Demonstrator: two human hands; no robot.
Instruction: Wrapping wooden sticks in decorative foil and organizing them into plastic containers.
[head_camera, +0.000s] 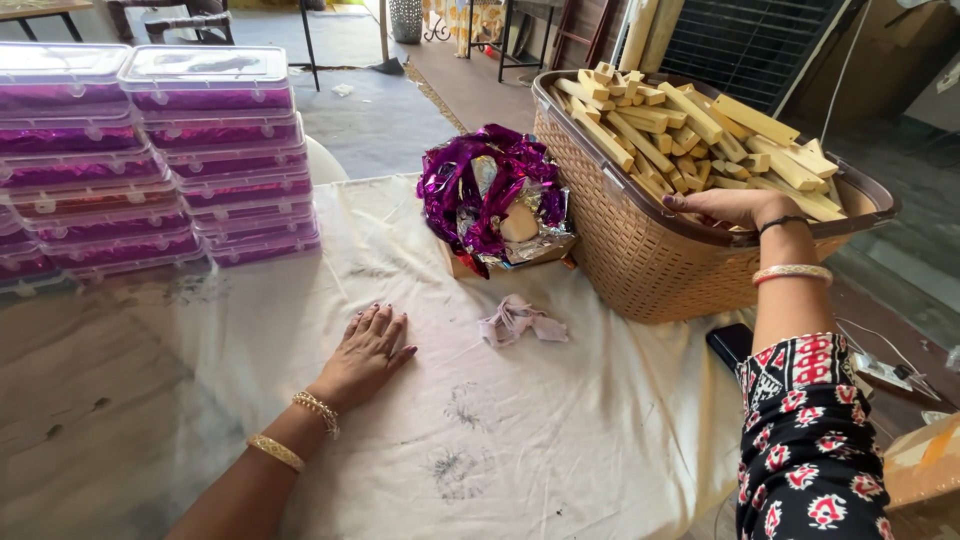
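Right hand in the basket of wooden sticks, left hand flat on the cloth.

The right hand (735, 207) reaches palm-down into the woven basket (640, 260), fingers spread loosely over the wooden sticks (690, 135); whether it has actually gripped one, I cannot tell. The sticks lie heaped in the basket at the table's right end, most with their long axes slanting from upper left to lower right. The left hand (365, 352) rests open and flat on the white cloth (560, 440), fingers together, holding nothing. Between the hands sits a small crumpled rag (520, 320), and behind it a bundle of purple foil (490, 195) just beside the basket. Stacked clear boxes with purple lining (215, 150) stand well apart at far left. A dark phone (730, 345) lies by the right forearm.
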